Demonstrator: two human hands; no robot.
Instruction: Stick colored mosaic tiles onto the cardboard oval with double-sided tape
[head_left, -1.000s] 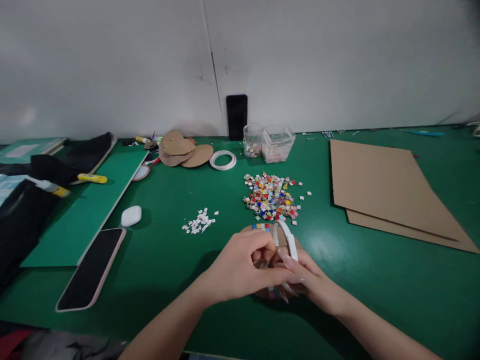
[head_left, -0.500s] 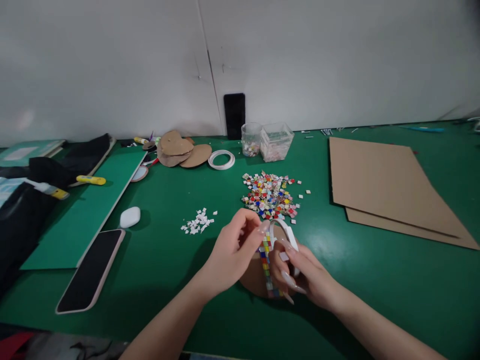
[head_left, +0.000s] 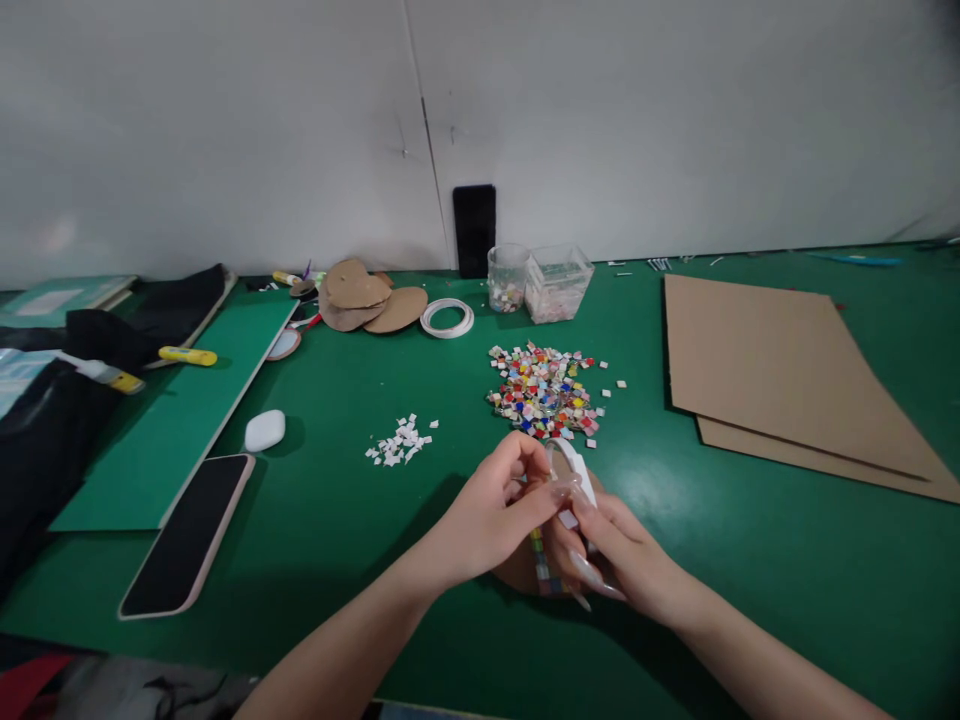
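Note:
My right hand (head_left: 626, 555) is closed around a roll of white tape (head_left: 576, 466), held upright above a round cardboard disc (head_left: 516, 574). A small pale square (head_left: 568, 519) shows at its fingers. My left hand (head_left: 491, 522) is pinched, its fingertips meeting the right thumb and fingers beside the tape. Whatever lies in that pinch is hidden. Below the hands, a band of coloured mosaic tiles (head_left: 538, 556) crosses the disc, partly covered by my fingers. Just beyond them lies a loose heap of mosaic tiles (head_left: 544, 390).
Small white scraps (head_left: 403, 441) lie to the left. Behind are a white ring-shaped roll (head_left: 448, 318), cardboard discs (head_left: 396, 310), a clear cup (head_left: 508, 280) and a clear box (head_left: 559, 285). Cardboard sheets (head_left: 772, 370) lie right; a phone (head_left: 187, 535) and white case (head_left: 265, 431) lie left.
My left hand has moved right, from the tiled band to the right fingertips, and now covers more of the band. My right hand still grips the tape roll. The view has shifted slightly.

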